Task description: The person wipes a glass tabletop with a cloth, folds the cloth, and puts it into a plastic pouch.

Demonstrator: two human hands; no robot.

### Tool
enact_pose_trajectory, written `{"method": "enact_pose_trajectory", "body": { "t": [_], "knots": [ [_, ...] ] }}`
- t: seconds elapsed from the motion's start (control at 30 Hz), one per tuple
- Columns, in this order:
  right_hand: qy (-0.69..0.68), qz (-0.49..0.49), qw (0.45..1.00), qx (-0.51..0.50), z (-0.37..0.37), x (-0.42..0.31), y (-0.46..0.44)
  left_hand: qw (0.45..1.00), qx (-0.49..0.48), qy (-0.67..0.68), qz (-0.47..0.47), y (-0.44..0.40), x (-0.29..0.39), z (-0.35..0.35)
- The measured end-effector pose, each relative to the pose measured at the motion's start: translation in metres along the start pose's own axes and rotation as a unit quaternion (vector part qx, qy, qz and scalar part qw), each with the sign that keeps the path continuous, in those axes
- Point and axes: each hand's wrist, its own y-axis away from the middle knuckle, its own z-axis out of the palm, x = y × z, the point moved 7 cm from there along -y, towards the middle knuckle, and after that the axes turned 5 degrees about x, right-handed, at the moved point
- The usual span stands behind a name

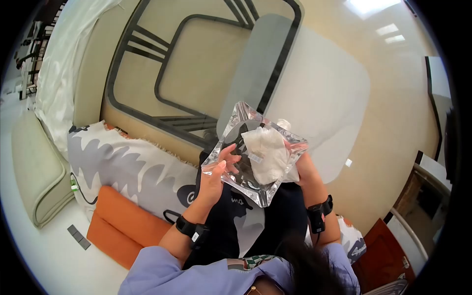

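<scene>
A shiny star-shaped dish (264, 198) with pointed, flared corners is held above my lap, tilted up toward me. My left hand (214, 179) grips its left rim, thumb on the near edge; fingers also show within the dish's outline, through it or as a reflection. A crumpled white cloth (268, 152) with a small printed label covers much of the dish's middle and right. My right hand (306, 168) is at the right rim, closed around the cloth's edge, its fingers partly hidden by the dish. Whether all the cloth lies inside the dish or partly behind it, I cannot tell.
Ahead stands a glass-topped table (314, 98) with a dark frame beneath. At left are a patterned grey-and-white cover (132, 157), an orange cushion (125, 223) and a pale green padded seat (42, 167). A reddish-brown door or panel (381, 255) is at lower right.
</scene>
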Motion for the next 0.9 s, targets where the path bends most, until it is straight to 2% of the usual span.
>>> {"method": "enact_pose_trajectory", "body": {
  "t": [0.03,0.07,0.13,0.17,0.2,0.23,0.3,0.37,0.43,0.53,0.63,0.73,0.83,0.9],
  "knots": [
    [0.027,-0.057,0.997,0.040,0.002,-0.005,-0.002,0.999,0.024,0.028,0.002,0.002,0.009,-0.004],
    [0.030,-0.044,0.998,0.045,0.018,-0.009,-0.003,0.997,0.050,0.058,0.001,0.003,0.024,-0.014],
    [0.200,-0.116,0.961,0.151,0.036,-0.030,0.000,0.994,0.060,0.087,-0.026,0.002,0.033,-0.034],
    [0.200,-0.110,0.961,0.153,0.058,-0.044,0.001,0.991,0.062,0.113,-0.043,0.001,0.049,-0.045],
    [0.349,-0.044,0.926,0.138,0.077,-0.052,0.002,0.988,0.085,0.114,-0.052,0.000,0.066,-0.051],
    [0.487,0.019,0.865,0.121,0.094,-0.057,0.001,0.989,0.082,0.110,-0.054,-0.005,0.083,-0.060],
    [0.496,0.013,0.860,0.122,0.119,-0.056,0.000,0.994,0.071,0.076,-0.031,-0.020,0.119,-0.078],
    [0.576,0.005,0.806,0.136,0.144,-0.055,-0.001,0.987,0.138,0.064,0.046,-0.046,0.172,-0.089],
    [0.525,0.028,0.841,0.128,0.169,-0.045,0.003,0.987,0.109,-0.006,0.119,-0.084,0.208,-0.108],
    [0.462,0.047,0.877,0.122,0.184,-0.009,0.004,0.976,0.085,-0.096,0.178,-0.136,0.250,-0.123],
    [0.425,0.069,0.893,0.131,0.196,0.011,0.013,0.978,0.039,-0.056,0.197,-0.187,0.267,-0.128],
    [0.420,0.086,0.891,0.148,0.176,0.039,0.019,0.983,0.027,0.015,0.183,-0.233,0.266,-0.127],
    [0.380,0.101,0.893,0.218,0.146,0.043,0.038,0.988,0.005,0.025,0.153,-0.276,0.260,-0.124],
    [0.374,0.112,0.882,0.263,0.118,0.060,0.050,0.989,0.026,0.029,0.139,-0.292,0.255,-0.122]
  ]
}}
